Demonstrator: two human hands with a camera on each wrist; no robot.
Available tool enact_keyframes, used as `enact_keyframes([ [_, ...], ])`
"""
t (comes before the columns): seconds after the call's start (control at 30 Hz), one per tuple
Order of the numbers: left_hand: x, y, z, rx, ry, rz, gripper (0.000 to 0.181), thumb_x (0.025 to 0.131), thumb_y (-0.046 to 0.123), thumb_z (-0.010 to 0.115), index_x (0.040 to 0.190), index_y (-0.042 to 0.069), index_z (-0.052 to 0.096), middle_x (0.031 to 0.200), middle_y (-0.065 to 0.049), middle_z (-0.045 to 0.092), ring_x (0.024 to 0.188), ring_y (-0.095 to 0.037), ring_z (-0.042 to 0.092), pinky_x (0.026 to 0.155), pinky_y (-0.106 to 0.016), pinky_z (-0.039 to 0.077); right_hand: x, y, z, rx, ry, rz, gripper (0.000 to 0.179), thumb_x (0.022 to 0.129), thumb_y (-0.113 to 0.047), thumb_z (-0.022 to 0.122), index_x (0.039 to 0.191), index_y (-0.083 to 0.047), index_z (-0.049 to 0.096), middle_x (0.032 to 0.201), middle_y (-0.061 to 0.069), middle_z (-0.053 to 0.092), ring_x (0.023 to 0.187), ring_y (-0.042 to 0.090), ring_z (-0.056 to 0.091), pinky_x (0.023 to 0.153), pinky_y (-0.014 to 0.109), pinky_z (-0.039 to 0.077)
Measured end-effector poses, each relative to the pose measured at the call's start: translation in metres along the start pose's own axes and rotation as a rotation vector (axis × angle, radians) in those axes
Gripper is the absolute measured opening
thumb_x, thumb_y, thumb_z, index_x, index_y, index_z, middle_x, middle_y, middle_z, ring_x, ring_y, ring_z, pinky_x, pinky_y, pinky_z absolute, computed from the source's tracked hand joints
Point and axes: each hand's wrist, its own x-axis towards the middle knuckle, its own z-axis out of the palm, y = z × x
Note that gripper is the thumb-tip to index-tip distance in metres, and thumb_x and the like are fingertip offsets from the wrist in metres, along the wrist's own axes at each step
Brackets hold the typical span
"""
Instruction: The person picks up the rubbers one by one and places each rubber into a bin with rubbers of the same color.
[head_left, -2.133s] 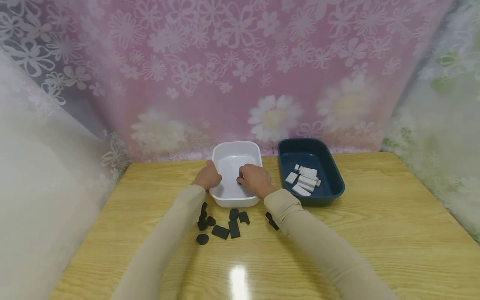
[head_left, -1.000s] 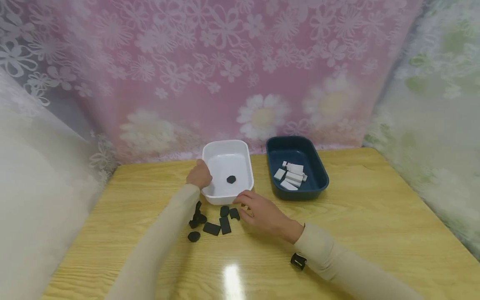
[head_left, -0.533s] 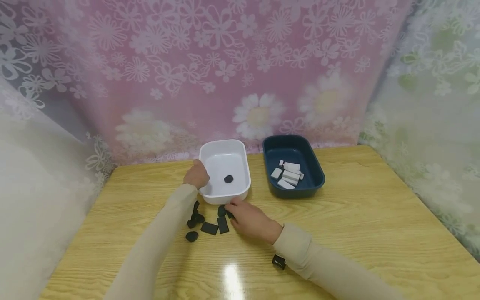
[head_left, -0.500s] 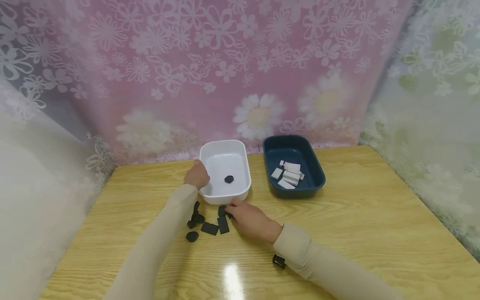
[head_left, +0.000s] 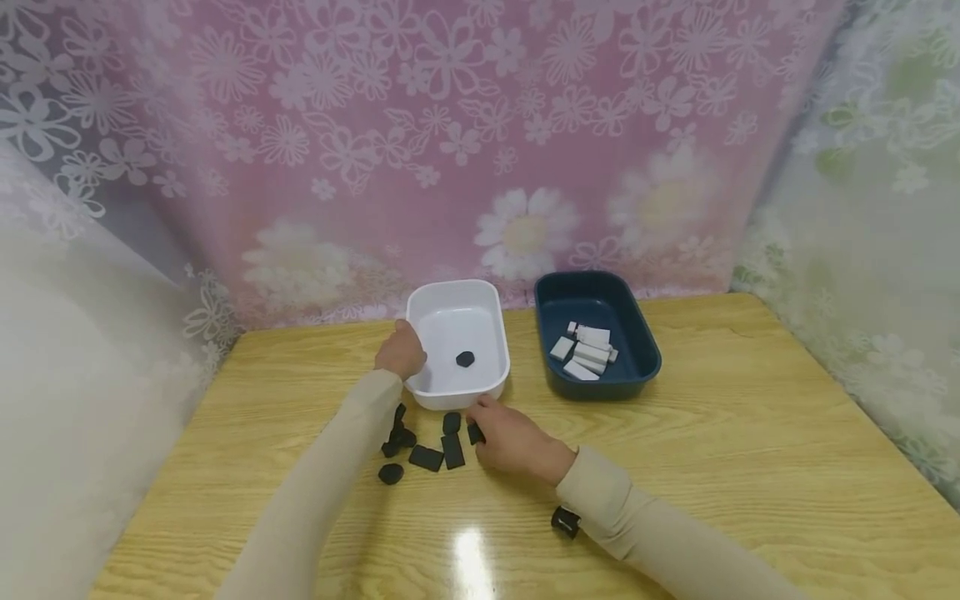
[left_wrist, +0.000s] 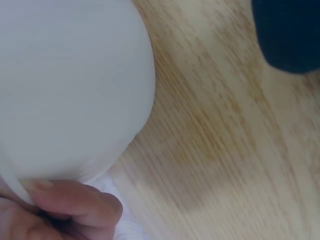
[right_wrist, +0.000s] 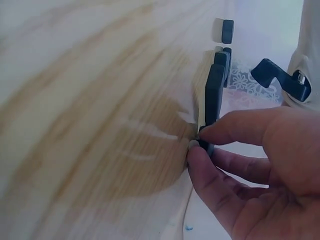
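My left hand [head_left: 401, 350] grips the left rim of a white plastic bin [head_left: 450, 329]; in the left wrist view the thumb [left_wrist: 42, 185] lies over the rim. One black piece [head_left: 465, 359] lies on the bin's floor. In front of the bin, my right hand [head_left: 513, 437] pinches a small black notched piece [head_left: 476, 433] between thumb and fingertips, low at the table top. Much of that piece is hidden by the fingers. Left of it lie a rounded black piece [head_left: 452, 423] and two flat black rectangles, one upright [head_left: 453, 451] and one slanted [head_left: 427, 458].
A dark blue bin [head_left: 648, 367] with several white blocks [head_left: 592, 353] stands right of the white bin. A black cluster [head_left: 401, 437] and an oval black piece [head_left: 391, 473] lie by the left forearm. A patterned curtain [head_left: 360, 208] hangs behind the wooden table [head_left: 712, 433].
My right hand let go of a black piece inside the white bin, came back toward me and took hold of the notched piece, shifting it slightly right. The left hand stays at the rim.
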Motion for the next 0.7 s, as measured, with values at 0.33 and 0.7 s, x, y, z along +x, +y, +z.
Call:
enact_keyframes([
  [0.33, 0.001, -0.002, -0.002, 0.017, 0.006, -0.017, 0.053, 0.094, 0.013, 0.055, 0.133, -0.009, 0.027, 0.093, -0.022, 0.060, 0.081, -0.034, 0.063, 0.065, -0.040, 0.052, -0.004, 0.000, -0.003, 0.052, 0.037, -0.028, 0.029, 0.082, -0.007, 0.069, 0.110, -0.006, 0.059, 0.109, 0.003, 0.053, 0.088, 0.013, 0.053, 0.079, 0.029, 0.047],
  [0.7, 0.000, 0.002, 0.002, 0.012, 0.019, -0.015, 0.057, 0.093, 0.012, 0.057, 0.135, -0.010, 0.027, 0.092, -0.023, 0.061, 0.081, -0.034, 0.064, 0.066, -0.041, 0.053, 0.005, 0.008, -0.052, 0.228, 0.204, -0.010, 0.029, 0.085, -0.005, 0.069, 0.113, -0.002, 0.061, 0.104, 0.006, 0.056, 0.076, 0.012, 0.058, 0.066, 0.024, 0.049],
])
